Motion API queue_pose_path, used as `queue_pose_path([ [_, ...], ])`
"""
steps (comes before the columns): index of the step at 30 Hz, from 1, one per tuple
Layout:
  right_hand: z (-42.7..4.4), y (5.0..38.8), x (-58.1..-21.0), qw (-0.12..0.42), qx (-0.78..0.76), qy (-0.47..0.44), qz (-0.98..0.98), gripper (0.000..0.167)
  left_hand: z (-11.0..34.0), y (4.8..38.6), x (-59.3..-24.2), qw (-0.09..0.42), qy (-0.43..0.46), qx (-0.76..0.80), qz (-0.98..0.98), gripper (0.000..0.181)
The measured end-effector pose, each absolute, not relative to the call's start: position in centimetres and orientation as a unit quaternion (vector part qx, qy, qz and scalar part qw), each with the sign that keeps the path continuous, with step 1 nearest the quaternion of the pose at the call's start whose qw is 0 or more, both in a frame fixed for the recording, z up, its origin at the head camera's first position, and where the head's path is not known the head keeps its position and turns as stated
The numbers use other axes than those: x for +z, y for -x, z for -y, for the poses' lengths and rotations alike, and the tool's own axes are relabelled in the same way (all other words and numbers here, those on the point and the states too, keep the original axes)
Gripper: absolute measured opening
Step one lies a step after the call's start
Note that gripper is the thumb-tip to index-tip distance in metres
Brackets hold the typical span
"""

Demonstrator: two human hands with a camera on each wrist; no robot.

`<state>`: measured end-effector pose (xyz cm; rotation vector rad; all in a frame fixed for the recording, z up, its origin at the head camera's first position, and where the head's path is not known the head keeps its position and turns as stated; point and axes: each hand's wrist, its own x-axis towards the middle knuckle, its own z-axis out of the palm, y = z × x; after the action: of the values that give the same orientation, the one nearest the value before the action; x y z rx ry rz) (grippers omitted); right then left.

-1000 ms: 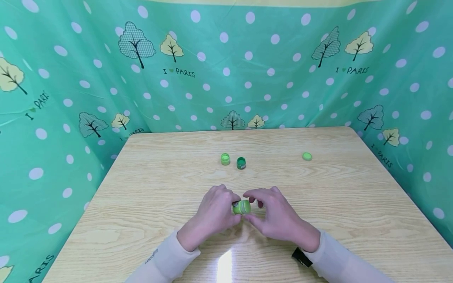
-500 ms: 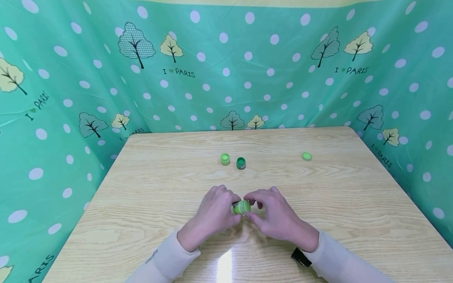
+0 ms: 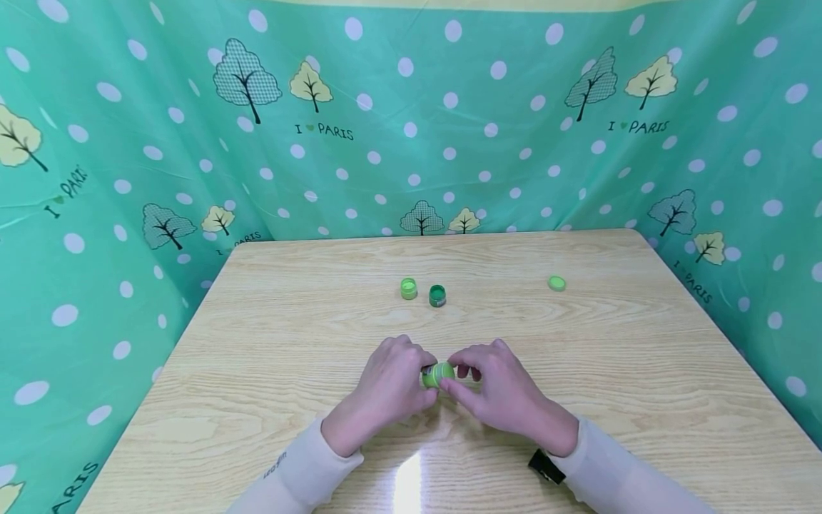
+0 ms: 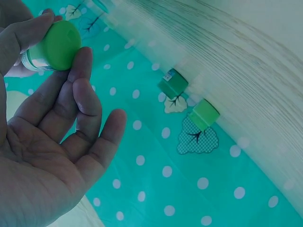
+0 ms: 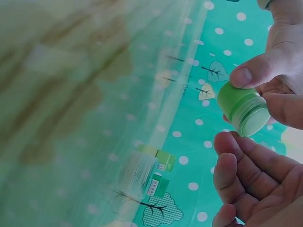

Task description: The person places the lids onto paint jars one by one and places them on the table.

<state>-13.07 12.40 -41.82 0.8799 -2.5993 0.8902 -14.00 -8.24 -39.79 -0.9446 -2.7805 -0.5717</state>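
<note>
My left hand (image 3: 393, 378) holds a small light green paint jar (image 3: 433, 376) tipped on its side, its thumb and index finger on the body. The capped end points right, toward my right hand (image 3: 504, 392). Thumb and fingers of that hand pinch the rim of the pale lid (image 5: 254, 121). In the left wrist view the jar's base (image 4: 66, 45) faces the camera, and the left hand's other fingers extend below it.
Farther back on the table (image 3: 289, 321) stand a light green jar (image 3: 408, 289) and a dark green jar (image 3: 437, 296), both apparently uncapped. A round green lid (image 3: 556, 284) lies at the back right. A polka-dot curtain (image 3: 411, 128) encloses the table's back and sides.
My right hand's thumb and index finger have come in from just off the lid onto it. The left hand and its jar have stayed in place.
</note>
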Motion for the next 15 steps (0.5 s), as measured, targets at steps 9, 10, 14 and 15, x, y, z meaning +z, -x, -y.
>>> queue_pose_path([
  [9, -12.39, 13.27, -41.83, 0.126, 0.309, -0.301, 0.894, 0.015, 8.21, 13.96, -39.74, 0.076, 0.314, -0.191, 0.927, 0.028],
  [10, -12.39, 13.3, -41.82, 0.125, 0.31, -0.301, 0.893, 0.015, 8.21, 13.95, -39.75, 0.077, 0.315, -0.191, 0.927, 0.026],
  [14, -12.38, 13.37, -41.86, 0.124, 0.314, -0.303, 0.891, 0.023, 8.17, 13.89, -39.8, 0.082, 0.316, -0.189, 0.926, 0.019],
  [15, -12.38, 13.39, -41.9, 0.125, 0.315, -0.303, 0.891, 0.025, 8.16, 13.86, -39.8, 0.084, 0.317, -0.188, 0.926, 0.017],
])
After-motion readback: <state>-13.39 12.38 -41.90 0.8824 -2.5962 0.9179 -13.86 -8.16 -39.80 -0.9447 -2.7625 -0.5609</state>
